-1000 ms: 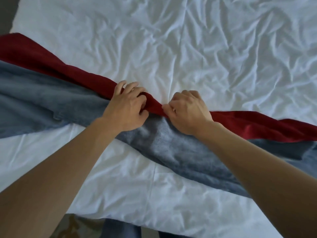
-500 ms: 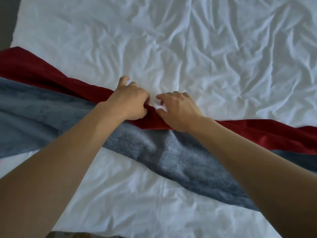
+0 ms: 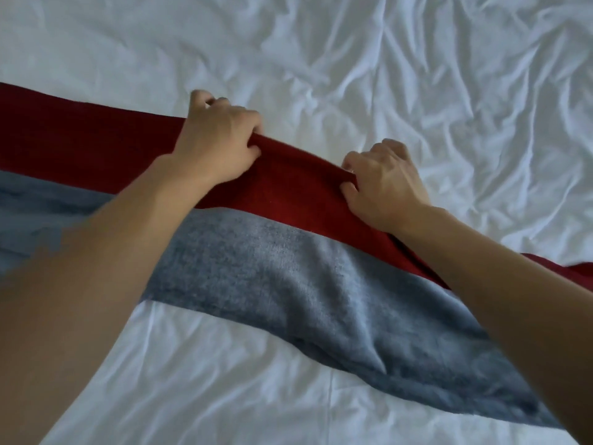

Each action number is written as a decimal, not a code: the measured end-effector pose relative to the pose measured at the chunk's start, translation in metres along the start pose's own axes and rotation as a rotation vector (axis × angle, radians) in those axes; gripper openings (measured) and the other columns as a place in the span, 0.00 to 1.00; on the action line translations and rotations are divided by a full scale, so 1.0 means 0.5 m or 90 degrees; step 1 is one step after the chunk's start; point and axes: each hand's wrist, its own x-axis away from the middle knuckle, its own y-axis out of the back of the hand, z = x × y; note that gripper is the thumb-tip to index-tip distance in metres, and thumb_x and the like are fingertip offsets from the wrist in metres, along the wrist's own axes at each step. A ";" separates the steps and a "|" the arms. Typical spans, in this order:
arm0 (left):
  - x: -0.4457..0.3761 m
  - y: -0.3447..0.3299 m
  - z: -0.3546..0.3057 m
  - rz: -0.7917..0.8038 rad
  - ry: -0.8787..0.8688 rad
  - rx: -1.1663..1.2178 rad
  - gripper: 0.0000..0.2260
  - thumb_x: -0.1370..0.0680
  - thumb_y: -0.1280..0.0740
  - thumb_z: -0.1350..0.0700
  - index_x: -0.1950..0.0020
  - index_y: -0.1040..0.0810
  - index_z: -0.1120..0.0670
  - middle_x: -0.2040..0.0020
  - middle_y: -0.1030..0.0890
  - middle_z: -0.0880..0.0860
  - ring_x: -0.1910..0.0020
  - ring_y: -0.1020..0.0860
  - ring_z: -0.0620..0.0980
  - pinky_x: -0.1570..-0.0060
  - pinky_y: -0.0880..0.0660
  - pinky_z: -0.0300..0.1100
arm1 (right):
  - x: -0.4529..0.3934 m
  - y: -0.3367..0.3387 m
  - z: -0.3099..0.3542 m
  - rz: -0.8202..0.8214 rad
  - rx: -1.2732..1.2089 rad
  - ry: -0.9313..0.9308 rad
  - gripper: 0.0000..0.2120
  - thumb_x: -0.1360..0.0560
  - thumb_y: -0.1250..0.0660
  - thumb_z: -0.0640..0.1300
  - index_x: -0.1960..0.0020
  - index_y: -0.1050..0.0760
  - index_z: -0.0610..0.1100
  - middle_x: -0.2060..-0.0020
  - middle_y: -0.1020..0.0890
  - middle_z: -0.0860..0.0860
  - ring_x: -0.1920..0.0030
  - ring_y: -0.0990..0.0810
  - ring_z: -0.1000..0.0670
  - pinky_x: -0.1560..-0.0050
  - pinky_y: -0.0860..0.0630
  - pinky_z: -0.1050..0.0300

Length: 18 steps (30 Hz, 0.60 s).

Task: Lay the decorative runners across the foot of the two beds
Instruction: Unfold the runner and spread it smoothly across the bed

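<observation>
- Runner [image 3: 288,194], red band beside grey band, lies slantwise across the creased white sheet [image 3: 417,75]; sheet shows on both sides of it
- Left hand [image 3: 218,146] pinches the runner's far red edge, fingers curled round a raised fold
- Right hand [image 3: 382,184] grips the same edge further right, fingers curled tight; a ridge of cloth stands between the hands

The light is soft and rather dim, with a cool blue-grey tone. It falls evenly on the white sheet [image 3: 417,75], and only weak shadows lie in its wrinkles. No glare is seen. The whole picture is a little soft. The left hand [image 3: 215,146] shows some motion blur at the fingers. Both forearms near the lower corners look very large and unsharp from the wide lens.
</observation>
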 end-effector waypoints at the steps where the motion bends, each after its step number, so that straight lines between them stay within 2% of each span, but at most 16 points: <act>1: -0.004 -0.002 0.019 -0.002 0.001 0.003 0.06 0.25 0.30 0.50 0.50 0.20 0.49 0.54 0.17 0.52 0.48 0.23 0.57 0.39 0.42 0.53 | 0.001 -0.004 -0.005 -0.002 0.021 0.006 0.08 0.27 0.35 0.42 0.51 0.20 0.41 0.60 0.16 0.44 0.50 0.23 0.40 0.34 0.40 0.50; 5: -0.012 -0.010 0.063 0.002 0.019 -0.007 0.06 0.24 0.31 0.52 0.49 0.19 0.50 0.53 0.16 0.53 0.49 0.23 0.56 0.40 0.42 0.52 | -0.013 0.009 -0.048 -0.017 0.037 -0.123 0.08 0.27 0.32 0.44 0.52 0.18 0.41 0.60 0.17 0.40 0.48 0.23 0.37 0.35 0.38 0.47; 8: -0.019 -0.013 0.023 0.038 0.009 -0.003 0.07 0.26 0.32 0.54 0.50 0.21 0.52 0.54 0.18 0.54 0.49 0.24 0.58 0.40 0.41 0.53 | 0.005 0.010 -0.050 0.025 -0.002 -0.094 0.09 0.29 0.30 0.43 0.52 0.19 0.39 0.64 0.19 0.39 0.53 0.22 0.37 0.39 0.35 0.48; 10: -0.024 -0.020 -0.031 0.056 -0.018 0.016 0.07 0.28 0.33 0.52 0.52 0.24 0.53 0.55 0.19 0.53 0.50 0.24 0.58 0.41 0.39 0.53 | 0.029 0.006 -0.052 0.041 -0.010 -0.062 0.08 0.30 0.30 0.42 0.54 0.20 0.39 0.67 0.21 0.41 0.57 0.23 0.38 0.40 0.33 0.48; 14: -0.038 -0.032 -0.190 0.112 -0.103 0.037 0.12 0.27 0.33 0.45 0.50 0.24 0.52 0.53 0.19 0.51 0.49 0.24 0.56 0.40 0.39 0.53 | 0.083 0.004 -0.097 0.067 -0.027 -0.073 0.06 0.30 0.31 0.44 0.56 0.23 0.42 0.68 0.26 0.48 0.57 0.24 0.42 0.37 0.35 0.49; 18: -0.053 -0.039 -0.366 0.129 -0.163 0.056 0.05 0.26 0.34 0.50 0.52 0.22 0.48 0.54 0.19 0.49 0.48 0.24 0.53 0.39 0.38 0.52 | 0.160 0.014 -0.148 0.107 -0.050 -0.067 0.05 0.33 0.31 0.42 0.60 0.27 0.45 0.68 0.29 0.48 0.59 0.26 0.41 0.40 0.31 0.47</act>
